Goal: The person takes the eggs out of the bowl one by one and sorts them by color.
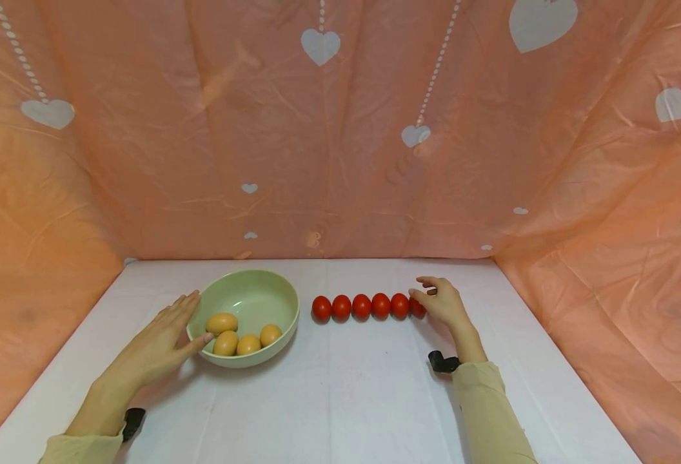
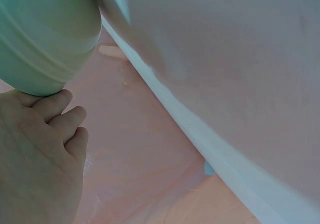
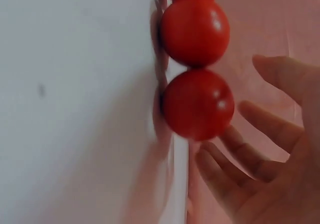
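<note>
A pale green bowl (image 1: 251, 291) on the white table holds several brown eggs (image 1: 222, 323). My left hand (image 1: 157, 345) lies flat with straight fingers against the bowl's left wall; the left wrist view shows the fingertips (image 2: 55, 106) touching the bowl's underside (image 2: 40, 34). To the right of the bowl, several red tomatoes (image 1: 361, 306) lie in a row. My right hand (image 1: 442, 303) sits at the row's right end, next to the last tomato (image 1: 416, 309). In the right wrist view its fingers (image 3: 260, 159) are spread loosely beside that tomato (image 3: 197, 104), not wrapped round it.
The white table (image 1: 340, 399) is walled on three sides by orange sheeting with white hearts (image 1: 320, 45). A black wrist-camera mount (image 1: 442, 362) shows at each wrist. The table's edge (image 2: 200, 134) runs near the bowl in the left wrist view.
</note>
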Tool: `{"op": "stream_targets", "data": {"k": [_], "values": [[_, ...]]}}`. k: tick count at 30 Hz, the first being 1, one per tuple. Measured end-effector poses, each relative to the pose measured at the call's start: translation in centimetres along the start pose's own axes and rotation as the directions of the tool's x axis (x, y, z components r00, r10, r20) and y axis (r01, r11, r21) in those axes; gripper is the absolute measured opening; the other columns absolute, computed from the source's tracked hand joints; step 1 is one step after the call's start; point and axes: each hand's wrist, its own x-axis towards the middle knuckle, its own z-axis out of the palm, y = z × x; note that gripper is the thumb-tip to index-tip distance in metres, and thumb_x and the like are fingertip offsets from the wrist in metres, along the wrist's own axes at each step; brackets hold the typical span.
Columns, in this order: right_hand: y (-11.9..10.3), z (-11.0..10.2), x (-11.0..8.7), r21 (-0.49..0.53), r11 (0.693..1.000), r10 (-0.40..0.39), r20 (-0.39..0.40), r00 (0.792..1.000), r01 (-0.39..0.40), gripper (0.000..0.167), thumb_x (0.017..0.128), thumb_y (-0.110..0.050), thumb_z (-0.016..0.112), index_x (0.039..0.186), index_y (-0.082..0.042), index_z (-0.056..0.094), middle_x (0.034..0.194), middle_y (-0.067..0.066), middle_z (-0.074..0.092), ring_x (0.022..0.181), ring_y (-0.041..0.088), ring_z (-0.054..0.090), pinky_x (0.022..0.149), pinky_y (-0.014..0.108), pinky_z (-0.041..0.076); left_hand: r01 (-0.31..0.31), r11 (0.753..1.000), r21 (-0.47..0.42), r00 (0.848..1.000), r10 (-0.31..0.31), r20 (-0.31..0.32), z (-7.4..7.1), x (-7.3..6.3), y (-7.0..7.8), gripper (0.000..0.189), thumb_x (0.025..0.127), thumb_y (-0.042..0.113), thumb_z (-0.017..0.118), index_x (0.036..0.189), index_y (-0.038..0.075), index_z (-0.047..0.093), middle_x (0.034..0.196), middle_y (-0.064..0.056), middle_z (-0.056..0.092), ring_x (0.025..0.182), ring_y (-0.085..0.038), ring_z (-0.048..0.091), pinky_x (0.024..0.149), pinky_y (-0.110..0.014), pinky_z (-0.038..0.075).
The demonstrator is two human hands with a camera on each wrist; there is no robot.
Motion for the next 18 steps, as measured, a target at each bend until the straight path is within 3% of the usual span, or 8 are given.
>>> {"op": "stream_targets", "data": {"k": [10,18], "values": [[-2.3,1.5,0.1,0.012,0.996,-0.088,-0.103,0.991,0.089,0.045,0.096,-0.021,0.072,0.136,0.001,0.066,0.137,0.027,0.058,0.124,0.045,0.055,0.108,0.059,0.047,0.012,1.000,-0.004,1.000,-0.012,0.006,-0.1,0.0,0.2,0.091,0.102,0.050,0.063,0.161,-0.008,0.025,0.167,-0.028,0.026,0.152,-0.051,0.025,0.127,-0.060,0.019],[-4.5,3.0,0.1,0.019,0.983,-0.180,-0.109,0.978,0.183,0.042,0.096,-0.019,0.073,0.133,-0.001,0.068,0.138,0.023,0.059,0.133,0.043,0.054,0.115,0.059,0.042,0.019,1.000,0.005,1.000,-0.019,0.003,-0.1,-0.1,0.3,0.091,0.102,0.051,0.062,0.160,-0.009,0.026,0.166,-0.028,0.027,0.151,-0.051,0.027,0.126,-0.060,0.020]]}}
